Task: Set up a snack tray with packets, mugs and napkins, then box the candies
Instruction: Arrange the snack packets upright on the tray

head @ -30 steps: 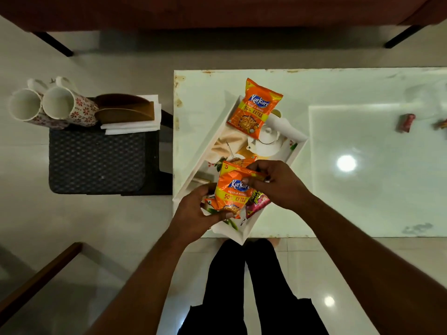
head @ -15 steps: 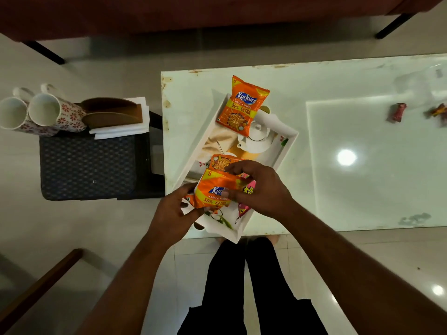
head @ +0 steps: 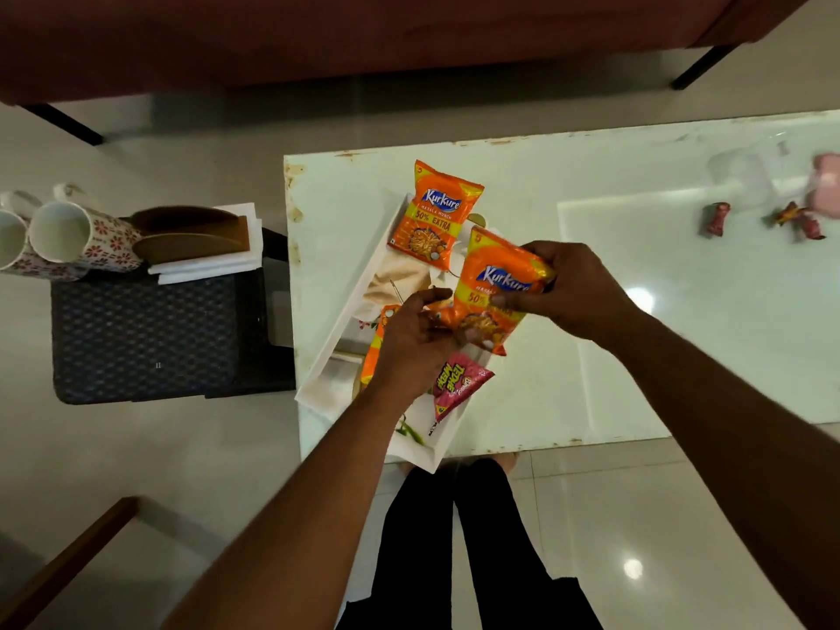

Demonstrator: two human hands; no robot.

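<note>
A white tray [head: 334, 338] lies slanted on the pale glass table [head: 636, 334]. At its far end rests one orange snack packet [head: 438, 216]. My right hand [head: 572, 288] grips the top of a second orange snack packet [head: 493, 288] above the tray's middle. My left hand [head: 409, 352] pinches that packet's lower left corner. Beneath my left hand lies a third orange packet [head: 375, 352], mostly hidden. A pink packet [head: 457, 384] lies at the tray's near end. Two flowered mugs [head: 63, 231] lie on their sides on a stool, next to white napkins [head: 204, 266].
The dark woven stool [head: 145, 338] stands left of the table, with a wooden napkin holder [head: 191, 234] on it. Wrapped candies [head: 716, 218] lie scattered at the table's far right, near a pink object [head: 825, 184]. A dark sofa [head: 363, 34] runs along the top.
The orange packet held by both hands has risen and moved right, toward the tray's middle. The pink packet, half covered before, now lies exposed at the near end.
</note>
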